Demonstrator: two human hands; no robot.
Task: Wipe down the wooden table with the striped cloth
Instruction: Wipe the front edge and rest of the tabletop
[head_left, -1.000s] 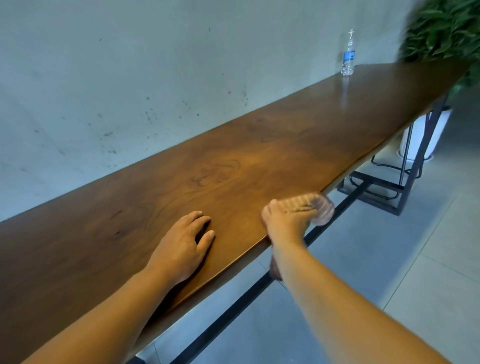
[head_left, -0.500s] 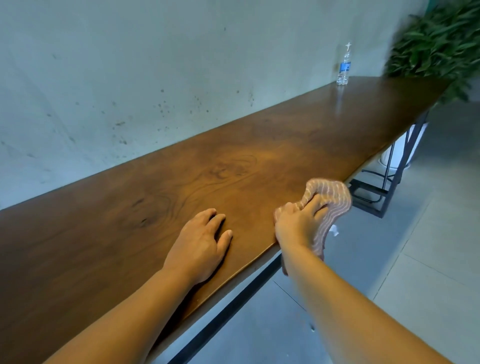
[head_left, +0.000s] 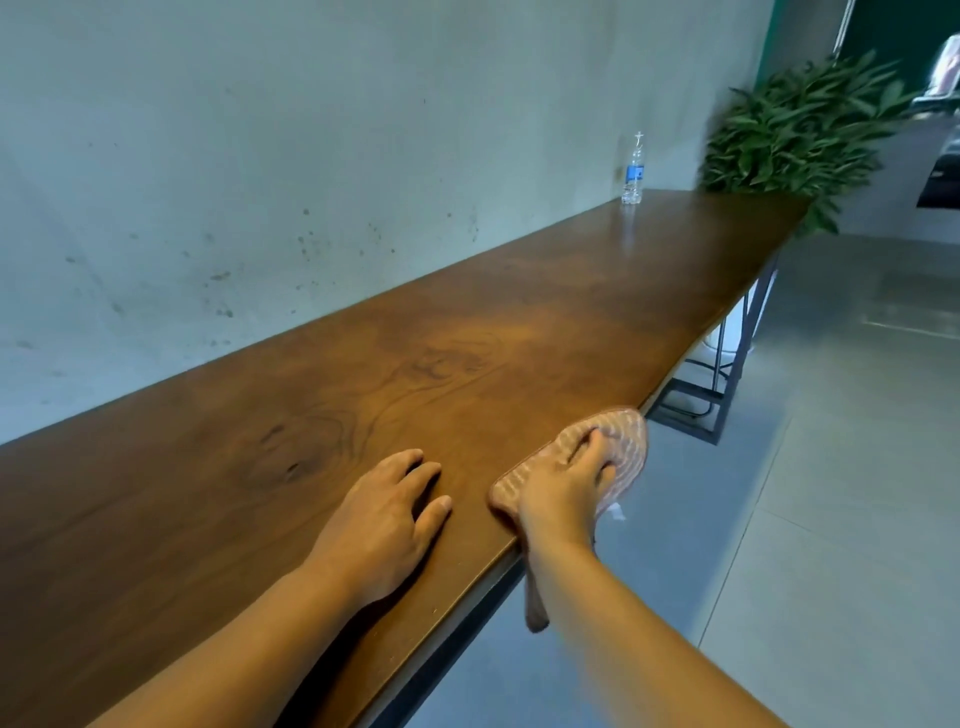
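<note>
The right hand (head_left: 563, 493) presses the striped cloth (head_left: 623, 447) flat on the desk's (head_left: 467, 332) near edge, left hand (head_left: 384, 514) resting open, with a far-side sweep likely next.

1 head-worn view looked forward and down along the wooden table (head_left: 363, 415), close above its near edge.

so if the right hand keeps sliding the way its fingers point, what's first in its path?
Nothing on the wood, it seems. The right hand presses the striped cloth at the wooden table near edge, fingers pointing along it. The water bottle stands by the wall, probably off that line.
</note>
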